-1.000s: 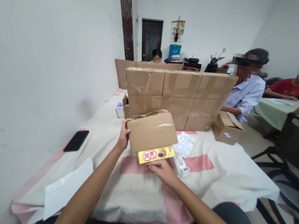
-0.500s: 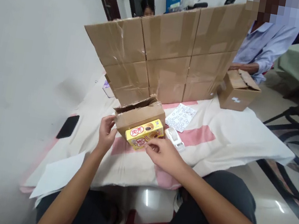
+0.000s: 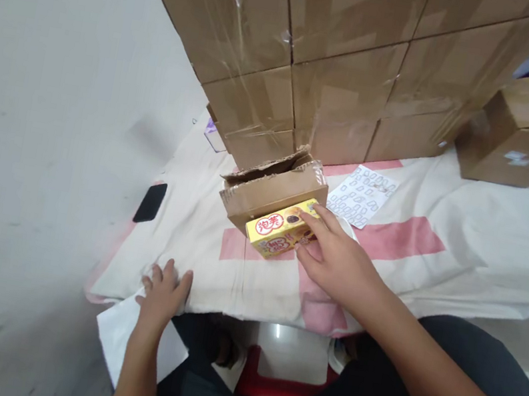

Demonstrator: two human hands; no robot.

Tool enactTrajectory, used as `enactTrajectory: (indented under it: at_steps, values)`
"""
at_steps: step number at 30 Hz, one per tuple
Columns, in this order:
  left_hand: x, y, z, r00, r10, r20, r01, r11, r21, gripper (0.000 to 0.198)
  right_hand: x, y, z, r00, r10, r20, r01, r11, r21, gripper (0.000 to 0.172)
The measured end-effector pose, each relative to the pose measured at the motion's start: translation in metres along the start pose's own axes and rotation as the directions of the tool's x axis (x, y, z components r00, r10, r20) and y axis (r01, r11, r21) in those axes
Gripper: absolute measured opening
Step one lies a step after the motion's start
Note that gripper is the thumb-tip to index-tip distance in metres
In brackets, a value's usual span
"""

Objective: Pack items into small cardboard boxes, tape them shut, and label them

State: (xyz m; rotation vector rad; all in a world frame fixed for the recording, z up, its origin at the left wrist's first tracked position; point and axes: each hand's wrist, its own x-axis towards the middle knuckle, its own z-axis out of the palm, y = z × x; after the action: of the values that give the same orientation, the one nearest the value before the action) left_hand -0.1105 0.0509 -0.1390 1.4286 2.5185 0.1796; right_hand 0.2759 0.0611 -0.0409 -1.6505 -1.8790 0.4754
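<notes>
One pinch grip: right hand [image 3: 334, 250] on yellow cream-puff box [image 3: 274, 235]. Left hand [image 3: 162, 292] spread, near-left table [image 3: 213, 287] edge. White item [image 3: 349, 228] behind right hand mostly hidden.

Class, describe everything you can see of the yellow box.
The yellow box is a small, oblong carton, apparently of thin printed card. Its upper face bears red characters in a red-edged white patch, beside a picture of round, brownish food; more printing marks the near face. It seems to rest on the tablecloth, along the near side of an open brown cardboard box; whether they touch is unclear. The right hand grips its right end, hiding some printing.
</notes>
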Motion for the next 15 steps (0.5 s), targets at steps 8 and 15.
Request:
enactTrajectory:
  at_steps: [8,15]
  values:
    - [0.053,0.030,0.018,0.965,0.262,-0.010,-0.260,0.960,0.102,0.075,0.007,-0.006,0.004,1.000,0.030,-0.008,-0.031,0.996,-0.089,0.053]
    - [0.114,0.107,0.019,0.844,0.537,-0.007,-0.535,0.843,0.055,0.068,0.016,0.000,0.005,0.996,0.084,-0.010,-0.084,0.996,-0.035,0.071]
